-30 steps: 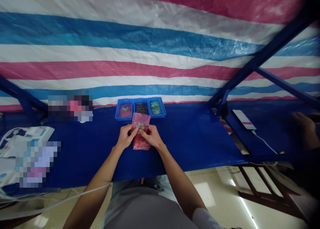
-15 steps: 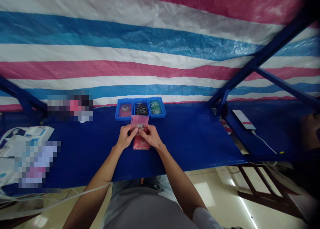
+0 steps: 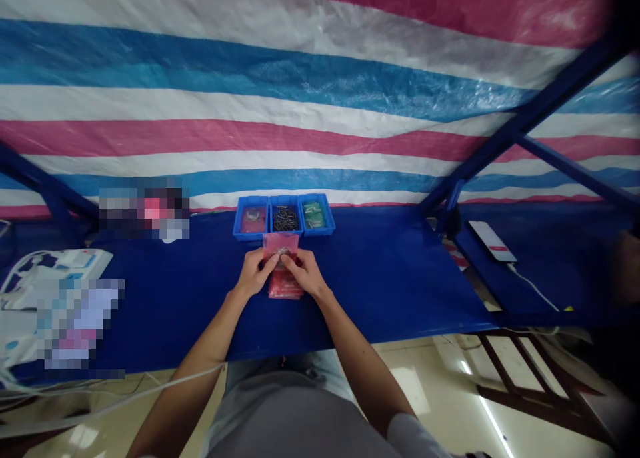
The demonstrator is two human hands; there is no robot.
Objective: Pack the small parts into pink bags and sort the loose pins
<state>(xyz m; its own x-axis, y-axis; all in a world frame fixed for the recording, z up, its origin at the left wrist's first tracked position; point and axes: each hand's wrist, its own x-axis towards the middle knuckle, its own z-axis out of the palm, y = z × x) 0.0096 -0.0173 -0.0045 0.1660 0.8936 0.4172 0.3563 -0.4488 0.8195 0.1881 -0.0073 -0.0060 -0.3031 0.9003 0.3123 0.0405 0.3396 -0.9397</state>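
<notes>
Between my two hands is a small pink plastic bag [image 3: 281, 243] with some small contents I cannot make out. My left hand [image 3: 255, 271] grips its left side, thumb on top. From the other side my right hand [image 3: 306, 271] pinches it, the thumb tips nearly meeting. Under and in front of the bag lies a stack of red-pink plastic bags [image 3: 285, 287]. Just beyond the hands stand three joined blue bins: the left bin [image 3: 251, 235] has a pink bag in it, the middle bin [image 3: 287, 233] dark screws, the right bin [image 3: 320, 230] green packets.
The bins stand on a blue table [image 3: 390, 271] before a striped plastic sheet [image 3: 310, 131]. A phone [image 3: 491, 241] with a white cable lies at right, past a blue metal frame [image 3: 480, 141]. White packaging [image 3: 85, 265] lies at left. A blurred person is at the far right.
Both thumbs have moved slightly up the pink bag and now cover more of its contents. The whole view has shifted a little. Both hands keep their hold.
</notes>
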